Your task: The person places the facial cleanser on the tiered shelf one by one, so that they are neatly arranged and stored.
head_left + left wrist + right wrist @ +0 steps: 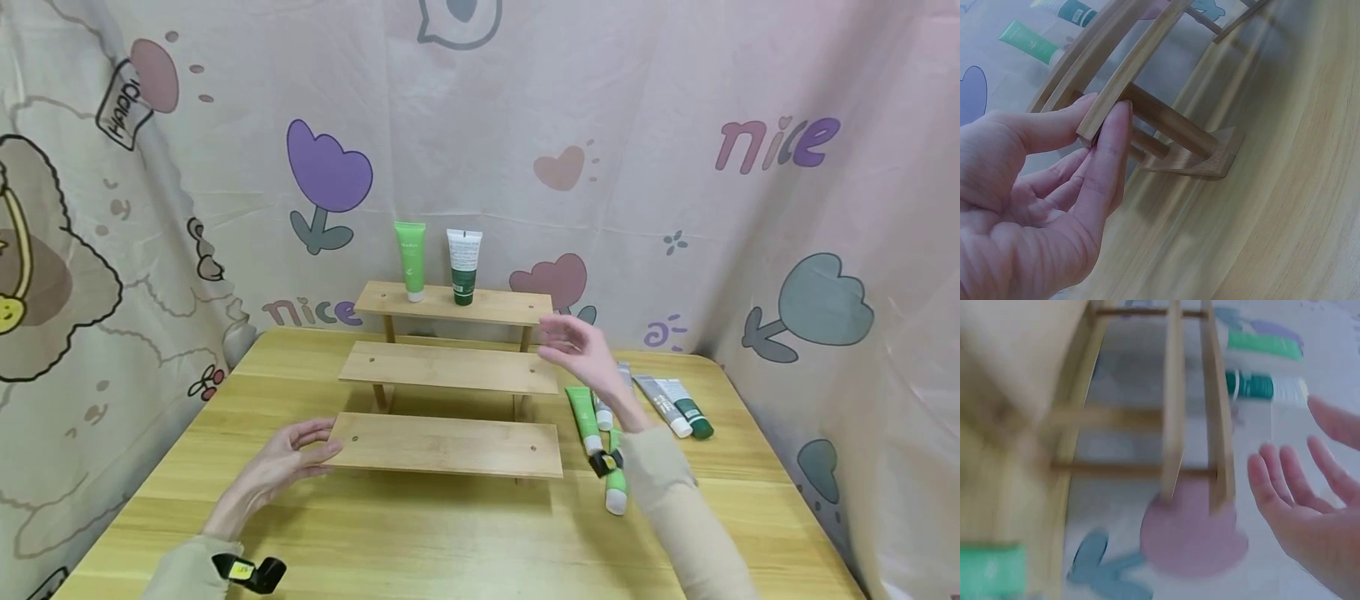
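Note:
A three-tier wooden display stand (pixel 450 446) stands on the table. My left hand (pixel 277 467) pinches the left end of its lowest board, thumb on one face and fingers on the other, as the left wrist view shows. On the top board two squeeze tubes stand upright on their caps: a light green tube (pixel 412 258) and a white and dark green tube (pixel 464 267). My right hand (pixel 581 354) is beside the right end of the top board, fingers relaxed and apart; in the right wrist view nothing is between its fingers (pixel 1297 478).
Right of the stand, several tubes lie on the table: a green tube (pixel 583 417), another green tube (pixel 616 483) partly behind the right wrist camera, a grey tube (pixel 663 406) and a white and green tube (pixel 686 408). A printed curtain (pixel 630 100) hangs behind the table.

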### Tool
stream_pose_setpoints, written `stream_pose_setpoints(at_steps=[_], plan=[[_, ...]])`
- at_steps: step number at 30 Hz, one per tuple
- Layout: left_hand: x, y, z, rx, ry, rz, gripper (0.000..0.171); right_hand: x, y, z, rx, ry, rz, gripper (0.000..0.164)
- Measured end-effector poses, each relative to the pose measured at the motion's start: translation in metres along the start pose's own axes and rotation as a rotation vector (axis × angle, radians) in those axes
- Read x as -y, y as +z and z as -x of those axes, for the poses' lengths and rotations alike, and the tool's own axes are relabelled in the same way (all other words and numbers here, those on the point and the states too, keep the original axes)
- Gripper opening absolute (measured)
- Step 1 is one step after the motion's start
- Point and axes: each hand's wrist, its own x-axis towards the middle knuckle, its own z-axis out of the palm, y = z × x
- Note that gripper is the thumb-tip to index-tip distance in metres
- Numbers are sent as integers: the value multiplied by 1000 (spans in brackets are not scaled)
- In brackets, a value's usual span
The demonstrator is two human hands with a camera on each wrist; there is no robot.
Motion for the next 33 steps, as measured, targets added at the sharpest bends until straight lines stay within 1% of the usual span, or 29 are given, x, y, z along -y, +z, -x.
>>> stream_pose_setpoints(at_steps=[4,9,12,14,17,20,23,25,31,33], plan=[[0,-1,0,2,0,6,74,-15,-32,37,14,-6,96,50],[0,-1,1,5,1,13,74,-37,-67,82,39,31,261,48],[0,-1,1,-4,-2,15,74,-51,-81,104,28,26,326,48],[1,-1,1,-7,-3,15,74,-60,-89,117,3,26,357,48],[1,0,1,-8,-2,14,74,-71,-98,135,-37,48,394,48],[2,0,0,-9,-2,19,74,-80,-105,147,-51,76,408,49],[2,0,1,-13,-5,24,75,-88,-108,155,-39,86,425,51],[2,0,1,-11,-6,24,75,-92,-109,158,-32,101,434,53],[2,0,1,-3,2,20,75,-98,-110,164,-9,203,458,58],[2,0,1,-1,3,16,75,-99,-110,166,2,222,469,59]])
